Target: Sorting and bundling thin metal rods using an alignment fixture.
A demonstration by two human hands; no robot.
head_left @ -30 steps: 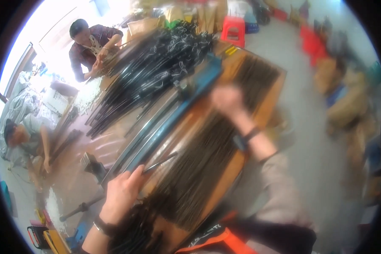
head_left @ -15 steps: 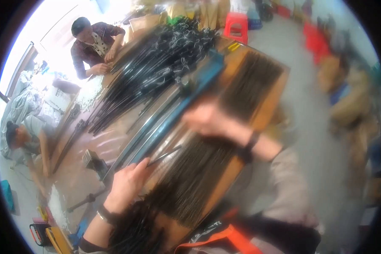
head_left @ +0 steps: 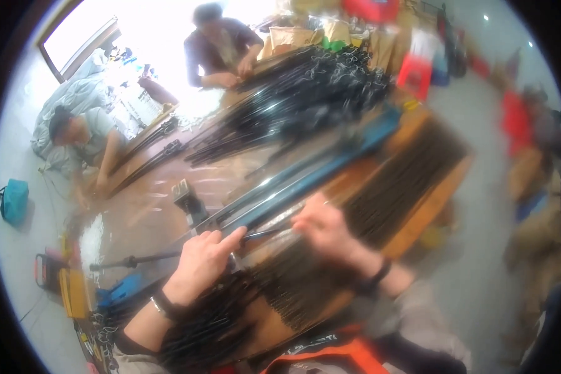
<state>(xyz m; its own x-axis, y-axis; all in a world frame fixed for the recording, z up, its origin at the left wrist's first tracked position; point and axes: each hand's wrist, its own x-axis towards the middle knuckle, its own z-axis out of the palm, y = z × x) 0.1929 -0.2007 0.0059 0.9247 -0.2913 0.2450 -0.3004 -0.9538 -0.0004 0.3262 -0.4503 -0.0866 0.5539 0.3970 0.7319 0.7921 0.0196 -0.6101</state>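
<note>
A long wooden tray [head_left: 427, 215] packed with thin dark rods [head_left: 393, 181] runs away from the fingers up to the right, with a blue rail [head_left: 330, 168] alongside and a big heap of black rods [head_left: 318, 93] beyond, all laid lengthwise, likely to keep each rod easy to pick out. The right hand [head_left: 324, 227] rests curled on the tray's rods, though blur hides whether it grips any. The left hand [head_left: 202, 262] pinches one thin rod [head_left: 262, 235], its free end pointing at the right fingers.
</note>
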